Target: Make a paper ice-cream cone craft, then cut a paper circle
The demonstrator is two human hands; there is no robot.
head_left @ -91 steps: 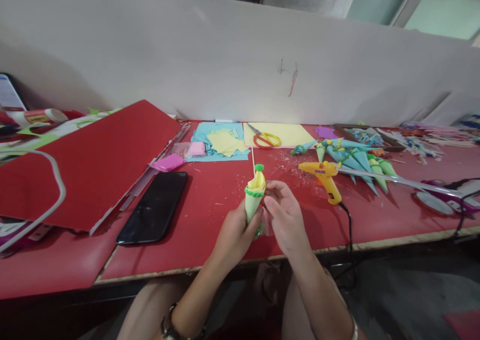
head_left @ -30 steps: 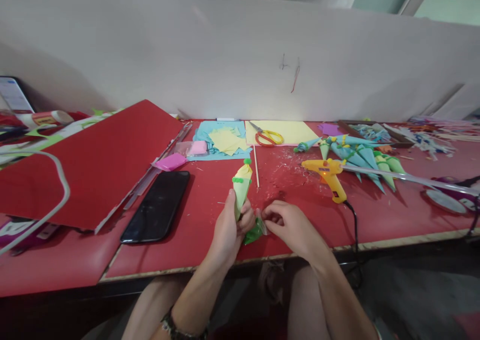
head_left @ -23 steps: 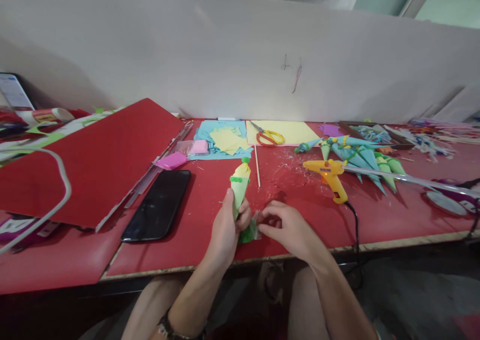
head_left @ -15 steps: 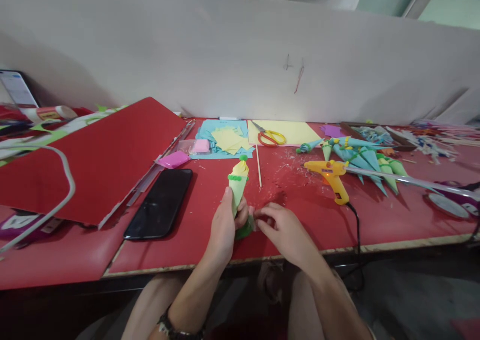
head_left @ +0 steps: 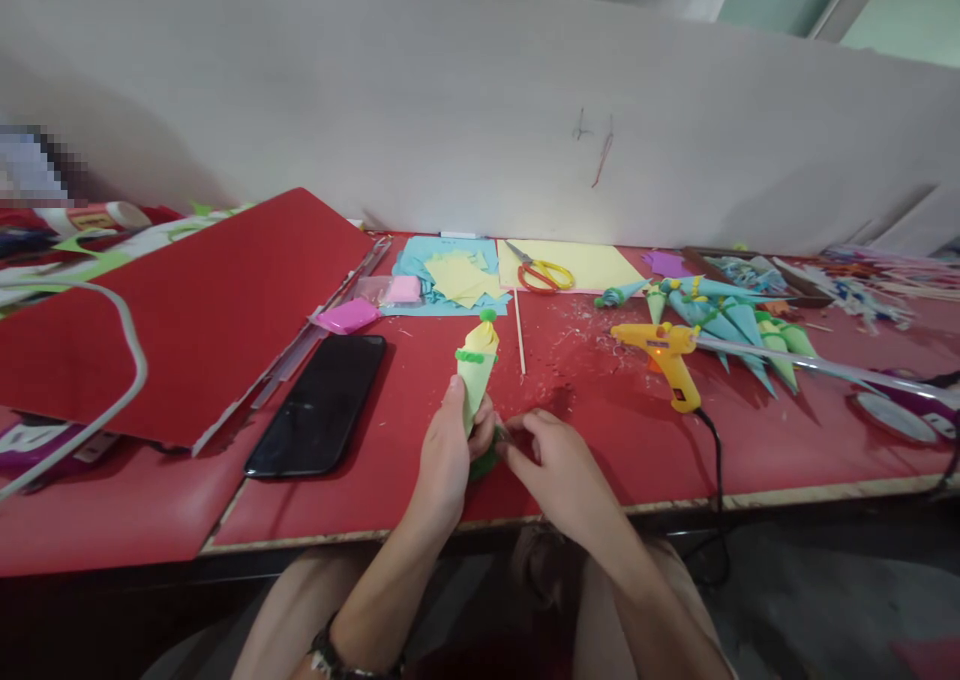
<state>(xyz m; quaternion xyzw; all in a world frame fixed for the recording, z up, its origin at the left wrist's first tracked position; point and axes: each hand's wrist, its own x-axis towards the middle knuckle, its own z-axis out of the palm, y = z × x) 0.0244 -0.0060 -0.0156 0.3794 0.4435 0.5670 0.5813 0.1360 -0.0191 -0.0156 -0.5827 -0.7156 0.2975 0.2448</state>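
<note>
My left hand [head_left: 444, 460] is closed around a pale yellow-green paper cone [head_left: 474, 388], held upright with its wide end at the top. Gathered yellow paper [head_left: 480, 338] rises from that end, tipped with a green fuzzy ball [head_left: 488, 315]. A fuzzy green band crosses the cone just below. Under the left fingers hangs a green pipe cleaner [head_left: 484, 462], partly hidden by the hands. Close beside it, my right hand [head_left: 559, 460] has thumb and fingers pinched at the strip; the fingertips' exact hold is partly hidden.
A yellow glue gun [head_left: 667, 355] with a black cord lies right, before several blue and green paper cones [head_left: 727, 320]. Scissors [head_left: 544, 272] rest on yellow paper at the back, near a thin stick [head_left: 520, 332]. A black phone [head_left: 319, 405] and red board [head_left: 225, 310] are left.
My right fingertips have moved slightly left and closed in by the green pipe cleaner; a pale bit between the hands is no longer visible. The left hand still holds the cone.
</note>
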